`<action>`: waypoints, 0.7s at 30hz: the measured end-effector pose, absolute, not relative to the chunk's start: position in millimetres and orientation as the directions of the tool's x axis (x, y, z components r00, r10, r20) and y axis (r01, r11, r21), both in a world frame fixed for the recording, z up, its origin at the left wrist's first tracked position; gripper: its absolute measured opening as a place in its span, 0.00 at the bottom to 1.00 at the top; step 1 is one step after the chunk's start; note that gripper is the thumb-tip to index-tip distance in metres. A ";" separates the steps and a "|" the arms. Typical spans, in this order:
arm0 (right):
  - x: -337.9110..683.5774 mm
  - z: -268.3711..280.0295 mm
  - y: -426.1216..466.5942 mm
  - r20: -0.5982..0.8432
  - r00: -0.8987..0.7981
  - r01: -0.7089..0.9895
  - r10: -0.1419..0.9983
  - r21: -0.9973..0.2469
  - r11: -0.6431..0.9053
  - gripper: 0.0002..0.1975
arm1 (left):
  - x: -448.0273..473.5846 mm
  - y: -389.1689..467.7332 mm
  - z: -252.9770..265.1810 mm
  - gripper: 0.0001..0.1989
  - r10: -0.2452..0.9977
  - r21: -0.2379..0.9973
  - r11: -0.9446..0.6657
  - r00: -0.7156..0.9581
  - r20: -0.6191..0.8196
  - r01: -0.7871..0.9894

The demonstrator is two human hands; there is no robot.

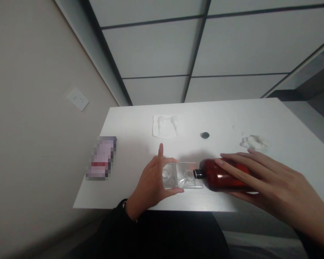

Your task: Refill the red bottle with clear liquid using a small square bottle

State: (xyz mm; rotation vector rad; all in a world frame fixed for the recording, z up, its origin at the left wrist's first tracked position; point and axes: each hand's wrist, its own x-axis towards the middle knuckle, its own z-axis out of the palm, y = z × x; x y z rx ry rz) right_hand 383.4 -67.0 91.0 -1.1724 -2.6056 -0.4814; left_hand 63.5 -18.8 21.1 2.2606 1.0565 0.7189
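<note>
A clear plastic case point(189, 175) lies opened out near the table's front edge, with round shapes visible in both halves. My left hand point(153, 180) steadies its left half, thumb at the near edge and a finger at the far edge, while another finger points up and away. From the right, my right hand point(270, 176) grips a reddish-brown bottle point(218, 180) that is tipped onto its side. Its uncapped black-looking mouth points left over the right half of the case. Whether liquid is flowing, I cannot tell.
A small dark round cap point(205, 135) lies beyond the case. Farther back is a white sheet point(164, 126) with raised shapes. Crumpled clear-white material point(255, 142) rests at right. A blurred pink-purple object point(102, 158) lies at the table's left edge, near the wall.
</note>
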 end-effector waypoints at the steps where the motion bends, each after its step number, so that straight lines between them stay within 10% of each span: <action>1: 383.3 91.9 -66.9 0.348 -0.647 0.758 0.679 0.192 0.624 0.20 | 63.2 -18.9 21.0 0.67 0.797 0.656 -0.554 0.554 0.239 0.513; 5: 380.1 98.4 -65.4 0.337 -0.645 0.759 0.686 0.182 0.625 0.19 | 62.4 -18.3 19.2 0.53 0.798 0.661 -0.547 0.559 0.226 0.513; 12: 374.4 107.2 -64.1 0.332 -0.647 0.757 0.686 0.178 0.628 0.19 | 63.3 -16.7 16.3 0.73 0.804 0.694 -0.526 0.553 0.218 0.492; 21: 375.4 111.8 -66.6 0.293 -0.623 0.773 0.725 0.091 0.627 0.29 | 63.9 -16.5 18.0 0.66 0.800 0.690 -0.534 0.555 0.227 0.488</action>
